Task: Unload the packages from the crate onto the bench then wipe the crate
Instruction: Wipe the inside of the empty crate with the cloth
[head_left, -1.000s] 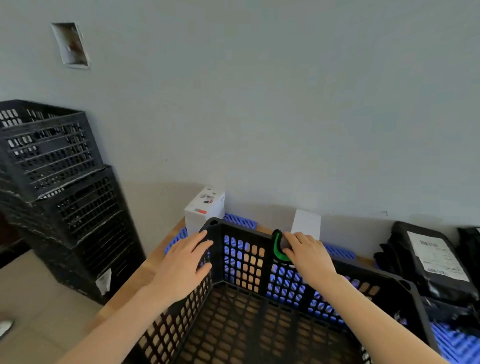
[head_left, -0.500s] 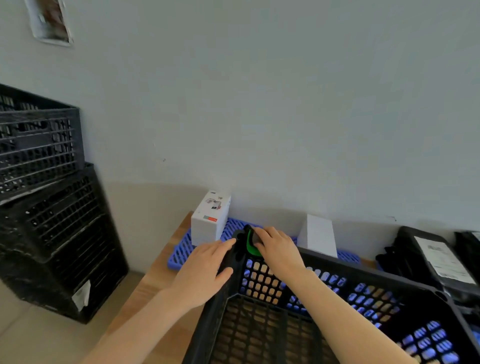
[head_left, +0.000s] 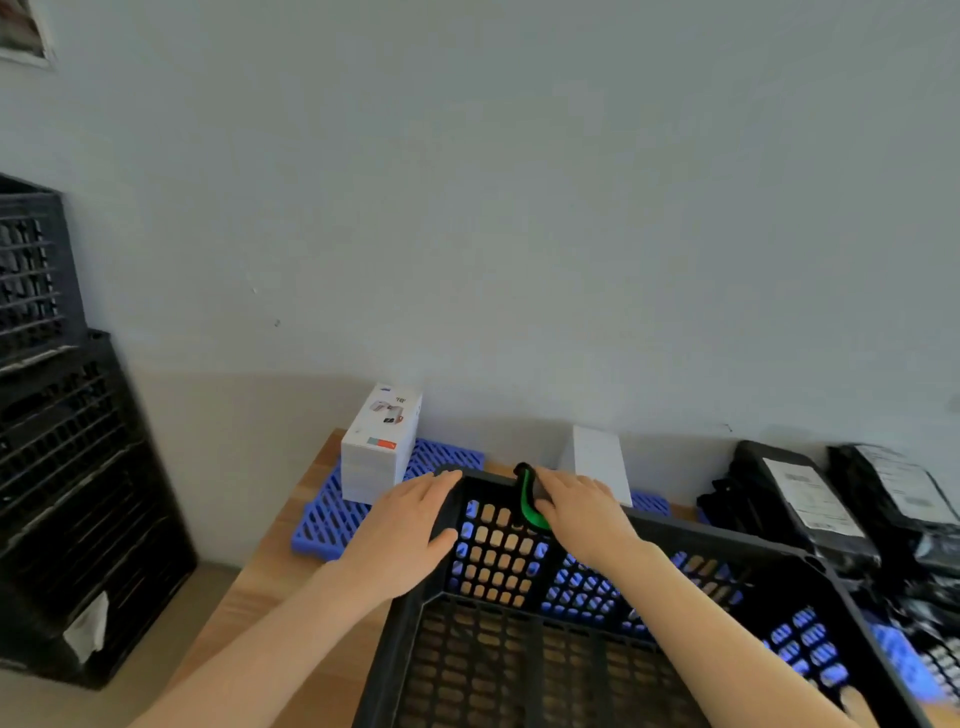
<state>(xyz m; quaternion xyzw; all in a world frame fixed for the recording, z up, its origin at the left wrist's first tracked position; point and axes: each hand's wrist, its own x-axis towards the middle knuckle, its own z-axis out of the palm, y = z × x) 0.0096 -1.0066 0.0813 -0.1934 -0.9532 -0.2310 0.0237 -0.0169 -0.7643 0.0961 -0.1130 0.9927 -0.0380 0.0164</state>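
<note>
1. The crate (head_left: 717, 538) is black, with a grid of holes all over.
2. The cloth (head_left: 529, 506) on its rim is bright green with some black.
3. The mat (head_left: 327, 519) is a blue lattice, and the bench (head_left: 260, 613) is pale wood.
4. The box (head_left: 376, 467) is white with an orange-red stripe.
5. The packages (head_left: 810, 499) are black with white labels.

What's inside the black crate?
No packages on the visible floor of the crate; the right hand holds a green cloth on its far rim. The right forearm and frame edge hide the near part.

One view only, head-worn: looks forward and down from the near side of the bench (head_left: 270, 597) toward the far wall (head_left: 519, 208), close above the crate (head_left: 701, 538).
</note>
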